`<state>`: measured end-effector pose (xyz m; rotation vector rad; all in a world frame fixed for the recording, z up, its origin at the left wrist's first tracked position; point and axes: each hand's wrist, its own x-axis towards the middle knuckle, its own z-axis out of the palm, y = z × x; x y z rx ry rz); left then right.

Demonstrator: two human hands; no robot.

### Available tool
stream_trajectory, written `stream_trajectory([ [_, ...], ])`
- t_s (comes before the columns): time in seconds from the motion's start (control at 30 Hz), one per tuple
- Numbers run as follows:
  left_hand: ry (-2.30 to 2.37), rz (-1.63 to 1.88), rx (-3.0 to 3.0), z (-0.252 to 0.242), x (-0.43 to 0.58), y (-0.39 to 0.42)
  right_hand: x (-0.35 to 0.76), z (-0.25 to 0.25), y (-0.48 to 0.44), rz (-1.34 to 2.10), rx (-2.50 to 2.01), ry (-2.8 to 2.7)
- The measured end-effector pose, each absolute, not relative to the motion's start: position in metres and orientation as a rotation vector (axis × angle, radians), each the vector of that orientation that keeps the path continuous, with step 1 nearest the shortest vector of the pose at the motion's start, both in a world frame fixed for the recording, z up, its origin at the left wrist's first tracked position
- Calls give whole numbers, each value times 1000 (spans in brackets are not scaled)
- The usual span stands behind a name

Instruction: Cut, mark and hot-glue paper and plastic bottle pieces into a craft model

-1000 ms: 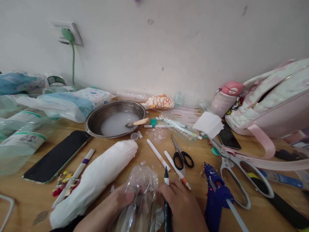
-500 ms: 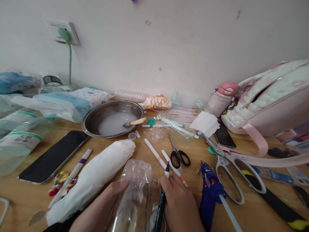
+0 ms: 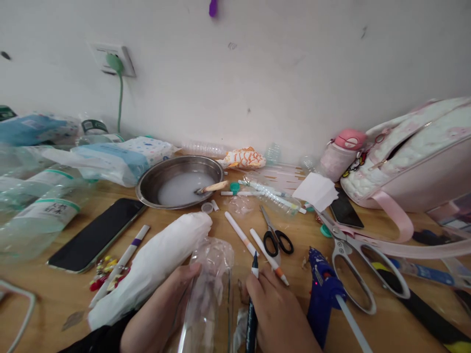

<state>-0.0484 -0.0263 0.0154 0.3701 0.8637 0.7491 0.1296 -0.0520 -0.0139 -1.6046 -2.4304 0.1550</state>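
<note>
My left hand point(image 3: 180, 291) is closed on the side of a clear plastic bottle point(image 3: 208, 299), which lies lengthwise in front of me. An uncapped dark marker point(image 3: 251, 314) is gripped in my right hand point(image 3: 274, 306), its tip pointing up and away. Left of the bottle rests a long white wrapped shape point(image 3: 158, 260), close to my left wrist. White pens point(image 3: 241, 232) with orange bands and black-handled scissors point(image 3: 274, 233) lie just beyond my right hand. To its right stands a blue glue gun point(image 3: 319, 289) with a glue stick in its back.
A metal bowl point(image 3: 143, 189) of cloudy liquid holds a brush. Left are a black phone point(image 3: 97, 235) and plastic bottles point(image 3: 47, 211). Large metal shears point(image 3: 344, 240), a pink-lidded drink bottle point(image 3: 342, 154) and a backpack point(image 3: 412, 152) occupy the right. An orange-patterned fish shape point(image 3: 245, 158) lies by the wall.
The view has shifted slightly, so the table things appear a little further right. Both hands keep their holds on the bottle and the marker.
</note>
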Motion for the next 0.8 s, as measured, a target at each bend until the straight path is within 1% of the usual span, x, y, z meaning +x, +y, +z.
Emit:
stream_trajectory([
  [0.17,925,712,329,18,-44,-26,130,-24,-61,177,-1617,-2274],
  [0.27,910,719,321,16,-45,-27,126,-25,-65,121,-1711,-2231],
  [0.37,909,734,314,15,-46,-26,123,-27,-67,80,-1710,-2252],
  [0.57,933,694,346,14,-46,-26,124,-31,-68,338,-1695,-2141],
  [0.8,948,766,315,13,-47,-26,132,-24,-64,336,-1753,-1998],
])
